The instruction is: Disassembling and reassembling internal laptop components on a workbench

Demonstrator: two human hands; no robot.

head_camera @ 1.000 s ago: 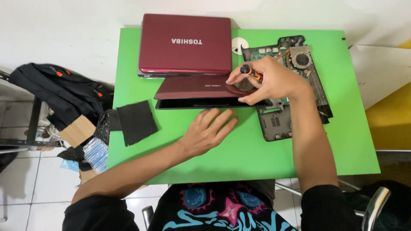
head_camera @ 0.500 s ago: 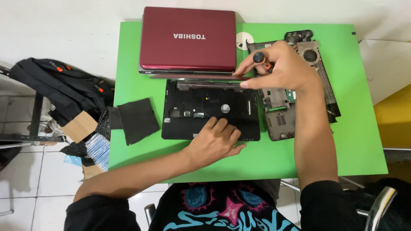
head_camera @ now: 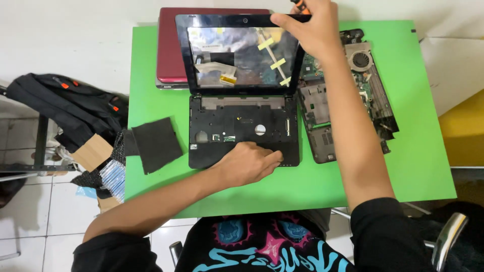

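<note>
Since the earlier frame we had swung the lid of the black laptop shell (head_camera: 242,90) from shut to upright, baring its stripped screen cavity. On the green table (head_camera: 418,151), one red laptop (head_camera: 174,50) lay closed behind that shell, one bare motherboard chassis (head_camera: 348,111) just right of it, one dark cloth (head_camera: 156,143) left of it. Our right hand (head_camera: 310,30) pinched the lid's top edge to prop it, an orange-handled screwdriver (head_camera: 301,5) tucked in the same grip. Our left hand (head_camera: 247,163) pressed flat, fingers curled, on the shell's front edge, seemingly to steady it.
</note>
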